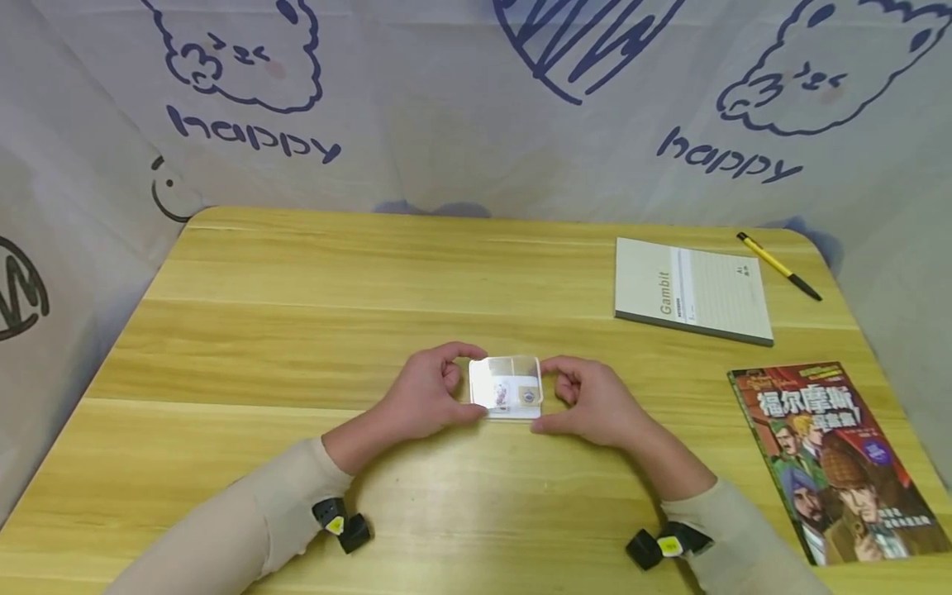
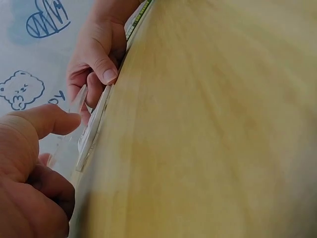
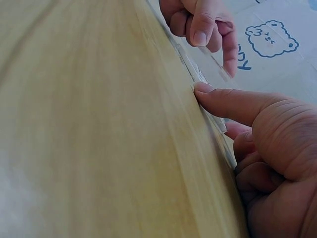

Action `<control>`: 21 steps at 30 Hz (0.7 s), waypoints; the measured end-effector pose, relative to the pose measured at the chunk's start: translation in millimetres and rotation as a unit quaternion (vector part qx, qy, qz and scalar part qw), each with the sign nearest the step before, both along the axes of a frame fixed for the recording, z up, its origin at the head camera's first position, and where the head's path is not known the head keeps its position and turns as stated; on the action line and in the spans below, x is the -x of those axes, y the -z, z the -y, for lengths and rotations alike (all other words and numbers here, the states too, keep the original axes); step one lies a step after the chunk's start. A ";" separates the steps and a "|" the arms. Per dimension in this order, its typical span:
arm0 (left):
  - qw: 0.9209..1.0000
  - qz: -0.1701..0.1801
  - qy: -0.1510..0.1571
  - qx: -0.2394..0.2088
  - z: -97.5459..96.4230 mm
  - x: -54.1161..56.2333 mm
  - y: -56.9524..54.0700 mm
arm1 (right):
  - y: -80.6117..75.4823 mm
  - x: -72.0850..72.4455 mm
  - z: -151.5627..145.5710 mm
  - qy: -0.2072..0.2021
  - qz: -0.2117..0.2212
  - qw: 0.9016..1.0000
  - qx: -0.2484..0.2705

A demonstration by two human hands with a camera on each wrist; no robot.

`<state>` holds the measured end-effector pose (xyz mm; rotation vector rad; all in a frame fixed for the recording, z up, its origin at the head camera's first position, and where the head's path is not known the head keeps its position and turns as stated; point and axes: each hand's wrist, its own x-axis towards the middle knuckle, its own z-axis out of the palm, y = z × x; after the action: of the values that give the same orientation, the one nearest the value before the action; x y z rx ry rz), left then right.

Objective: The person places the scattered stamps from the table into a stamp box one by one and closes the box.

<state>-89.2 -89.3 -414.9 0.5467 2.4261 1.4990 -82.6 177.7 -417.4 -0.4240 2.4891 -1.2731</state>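
Note:
A small clear plastic case (image 1: 513,388) with a white inside and small printed pieces lies on the table between the hands. Its transparent lid (image 2: 74,111) stands tilted up from the flat base (image 2: 94,129), with a gap at the near side. The left hand (image 1: 427,392) holds the lid at its left edge between thumb and index finger. At the right end, the right hand (image 1: 591,401) grips the case, its thumb pressing the base's near edge in the right wrist view. Glare covers the case's left half in the head view.
A beige notebook (image 1: 692,289) lies at the back right, with a yellow and black pen (image 1: 779,266) beside it. Nearer on the right is a colourful comic-style book (image 1: 840,463). White printed cloth (image 1: 446,107) hangs behind the wooden table (image 1: 335,273).

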 end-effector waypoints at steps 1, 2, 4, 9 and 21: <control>1.000 0.002 0.004 0.001 -0.8 0.6 -0.6 | 0.1 0.3 0.0 0.000 0.001 1.000 0.000; 1.000 0.005 0.008 0.004 -1.3 1.1 -0.9 | 0.2 0.6 -0.1 -0.001 0.002 1.000 0.000; 1.000 0.013 0.016 0.008 -2.2 1.9 -1.3 | 0.3 1.0 -0.2 0.000 0.004 1.000 0.000; 0.999 0.036 0.027 0.011 -2.9 2.7 -1.3 | 0.9 0.7 -1.2 0.005 0.002 1.000 0.001; 0.998 0.043 0.031 0.032 -3.5 1.5 -3.3 | 0.9 -2.0 -2.1 0.010 -0.031 0.999 0.002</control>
<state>-90.7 -85.8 -411.6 0.5278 2.3597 1.3866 -80.5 179.8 -418.3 -0.4470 2.5474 -1.2926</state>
